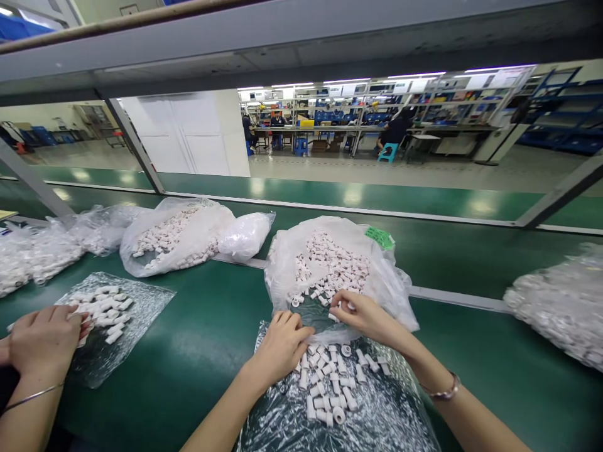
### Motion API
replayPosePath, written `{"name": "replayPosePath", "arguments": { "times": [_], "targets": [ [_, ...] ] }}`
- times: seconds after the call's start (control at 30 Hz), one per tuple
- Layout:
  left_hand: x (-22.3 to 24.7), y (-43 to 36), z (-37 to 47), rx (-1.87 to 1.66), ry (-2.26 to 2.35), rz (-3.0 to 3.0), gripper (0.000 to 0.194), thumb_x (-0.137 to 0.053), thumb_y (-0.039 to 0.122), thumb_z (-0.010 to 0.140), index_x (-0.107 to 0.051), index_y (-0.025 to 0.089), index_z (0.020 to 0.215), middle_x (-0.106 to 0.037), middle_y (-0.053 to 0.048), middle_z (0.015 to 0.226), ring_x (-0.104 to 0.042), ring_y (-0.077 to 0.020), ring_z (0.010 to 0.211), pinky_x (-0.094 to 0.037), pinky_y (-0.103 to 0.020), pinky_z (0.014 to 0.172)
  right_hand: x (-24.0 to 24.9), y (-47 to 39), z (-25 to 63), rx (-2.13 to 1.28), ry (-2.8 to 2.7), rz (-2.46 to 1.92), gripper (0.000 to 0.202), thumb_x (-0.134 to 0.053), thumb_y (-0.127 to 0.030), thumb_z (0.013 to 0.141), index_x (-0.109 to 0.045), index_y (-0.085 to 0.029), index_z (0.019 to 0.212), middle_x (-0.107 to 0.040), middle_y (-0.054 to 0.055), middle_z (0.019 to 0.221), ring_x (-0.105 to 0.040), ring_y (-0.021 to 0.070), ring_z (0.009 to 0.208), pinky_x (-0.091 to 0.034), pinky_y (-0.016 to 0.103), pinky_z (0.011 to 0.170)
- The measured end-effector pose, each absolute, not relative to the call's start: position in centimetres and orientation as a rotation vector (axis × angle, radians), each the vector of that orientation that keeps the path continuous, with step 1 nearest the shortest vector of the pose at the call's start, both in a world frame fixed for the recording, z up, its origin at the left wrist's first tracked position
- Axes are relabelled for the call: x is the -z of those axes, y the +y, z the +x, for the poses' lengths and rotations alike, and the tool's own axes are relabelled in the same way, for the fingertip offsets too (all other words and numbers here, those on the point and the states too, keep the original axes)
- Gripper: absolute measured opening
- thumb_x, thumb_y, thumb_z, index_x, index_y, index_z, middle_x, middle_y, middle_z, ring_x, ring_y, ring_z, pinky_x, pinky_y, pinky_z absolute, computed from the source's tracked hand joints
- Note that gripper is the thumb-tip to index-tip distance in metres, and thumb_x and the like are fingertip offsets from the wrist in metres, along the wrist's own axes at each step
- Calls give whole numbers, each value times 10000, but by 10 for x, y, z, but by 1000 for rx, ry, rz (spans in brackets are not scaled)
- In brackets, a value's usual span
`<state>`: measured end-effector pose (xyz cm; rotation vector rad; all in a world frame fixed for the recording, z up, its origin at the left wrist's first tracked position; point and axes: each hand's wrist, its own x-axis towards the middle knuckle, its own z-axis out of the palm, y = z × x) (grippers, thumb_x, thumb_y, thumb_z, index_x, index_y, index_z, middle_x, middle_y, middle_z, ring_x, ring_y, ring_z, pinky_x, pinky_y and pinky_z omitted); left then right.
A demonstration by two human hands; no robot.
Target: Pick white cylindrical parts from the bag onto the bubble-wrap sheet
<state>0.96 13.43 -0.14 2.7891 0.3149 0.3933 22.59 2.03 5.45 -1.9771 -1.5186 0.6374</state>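
Note:
In front of me lies a clear plastic bag (287, 270), its mouth facing me and many small white plastic fittings (330, 263) inside. At its near left edge, my left hand (281, 344) is closed with curled fingers on the bag's rim; the fingertips are partly hidden. My right hand (358, 312) reaches into the mouth, thumb and fingers pinched on a small white fitting (351, 306). Nearer to me, several loose white fittings (334, 383), short stepped tubes, are spread on a crinkled clear plastic sheet (377, 420). A green label (379, 238) shows at the bag's back right.
At left, another person's hand (44, 339) is beside white fittings on a second clear sheet (155, 295). More filled bags (179, 235) stand behind it, and one bag (560, 301) lies far right. The green bench (188, 351) runs beneath a metal shelf (301, 44). People sit at distant benches.

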Motion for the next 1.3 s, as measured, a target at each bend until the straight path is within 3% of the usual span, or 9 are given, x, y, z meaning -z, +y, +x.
{"name": "replayPosePath", "arguments": {
  "times": [0.2, 0.3, 0.47, 0.6, 0.77, 0.9, 1.1, 1.2, 1.3],
  "targets": [
    [2, 134, 8, -398, 313, 2784, 265, -494, 193, 955, -596, 271, 1187, -525, -37, 944, -468, -229, 945, -403, -391, 874, -35, 25, 214, -391, -1728, -2306, 79, -606, -267, 870, -583, -192, 858, -621, 28, 720, -565, 197, 664, -330, 270, 563],
    [3, 134, 8, -392, 312, 2772, 255, -504, 191, 952, -600, 264, 1176, -525, -37, 948, -467, -228, 950, -399, -388, 879, -43, 25, 222, -725, -1469, -1988, 250, -536, -421, 936, -564, -198, 827, -576, 7, 673, -516, 160, 610, -352, 257, 538],
    [3, 135, 9, -388, 314, 2765, 257, -503, 186, 952, -596, 267, 1178, -526, -34, 950, -465, -225, 949, -396, -388, 878, -62, 22, 241, -1123, -972, -1342, 413, -433, -598, 950, -555, -204, 926, -604, 53, 886, -523, 137, 637, -398, 234, 462],
    [4, 135, 9, -389, 311, 2764, 270, -500, 170, 947, -591, 262, 1184, -530, -38, 961, -466, -228, 959, -396, -392, 885, -59, 19, 247, -882, -1191, -1641, 379, -435, -543, 978, -557, -208, 851, -576, 7, 760, -488, 125, 587, -362, 233, 489],
    [3, 135, 8, -379, 308, 2773, 266, -499, 177, 950, -588, 264, 1185, -526, -36, 957, -463, -228, 952, -399, -390, 871, -39, 20, 236, -141, -1624, -2376, 272, -528, -400, 962, -587, -188, 803, -658, 50, 754, -597, 193, 644, -312, 266, 519],
    [3, 135, 9, -386, 321, 2780, 246, -495, 187, 956, -592, 263, 1169, -520, -32, 949, -460, -223, 940, -398, -385, 858, -29, 25, 225, -2, -1712, -2562, 247, -605, -378, 924, -575, -174, 788, -671, 69, 746, -621, 212, 631, -251, 269, 485],
    [2, 135, 10, -396, 312, 2784, 255, -508, 189, 952, -592, 269, 1178, -518, -29, 943, -460, -223, 940, -394, -383, 858, -51, 24, 227, -686, -1391, -1965, 387, -488, -522, 959, -556, -195, 764, -561, -6, 665, -460, 126, 533, -303, 246, 501],
    [3, 135, 10, -400, 315, 2782, 247, -495, 202, 961, -595, 271, 1175, -519, -31, 940, -460, -224, 936, -392, -385, 856, -62, 21, 234, -1124, -1051, -1528, 439, -461, -596, 943, -515, -194, 775, -422, -52, 600, -264, 77, 435, -200, 208, 390],
    [3, 136, 9, -396, 317, 2780, 247, -490, 205, 964, -595, 271, 1177, -518, -32, 939, -459, -224, 936, -393, -385, 854, -67, 19, 242, -1219, -890, -1290, 439, -410, -615, 952, -543, -198, 920, -392, -71, 588, -156, 66, 392, -120, 202, 335]
  ]
}}
